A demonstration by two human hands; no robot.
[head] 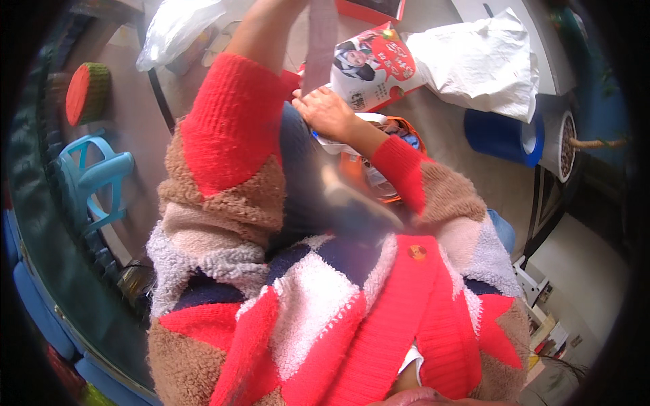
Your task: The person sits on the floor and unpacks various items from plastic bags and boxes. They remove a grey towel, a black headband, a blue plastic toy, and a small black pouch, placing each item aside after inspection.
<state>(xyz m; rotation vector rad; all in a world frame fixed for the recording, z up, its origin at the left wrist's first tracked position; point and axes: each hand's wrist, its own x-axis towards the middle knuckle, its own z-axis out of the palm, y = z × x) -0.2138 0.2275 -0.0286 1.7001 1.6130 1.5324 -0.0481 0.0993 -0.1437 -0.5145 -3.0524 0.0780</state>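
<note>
My right hand [325, 112] is at the upper middle, back upward, its fingers closed on the lower end of a mauve-grey strip of fabric or ribbon [321, 43]. The strip rises from these fingers and passes out at the top edge. My left forearm reaches up past the top edge, so my left hand is out of view. Below my right wrist stands an orange container [355, 170] with a white handle and mixed small items, partly hidden by my sleeve. A printed white and red carton [373, 68] lies just beyond my right hand.
A white sack [477, 61] lies beside the carton, with a red box [370, 9] behind. A blue cylinder [500, 137] and a white plant pot [557, 144] stand right. Leftward are a clear plastic bag [177, 30], a red-topped green stool [87, 95] and a light-blue plastic stool [96, 175].
</note>
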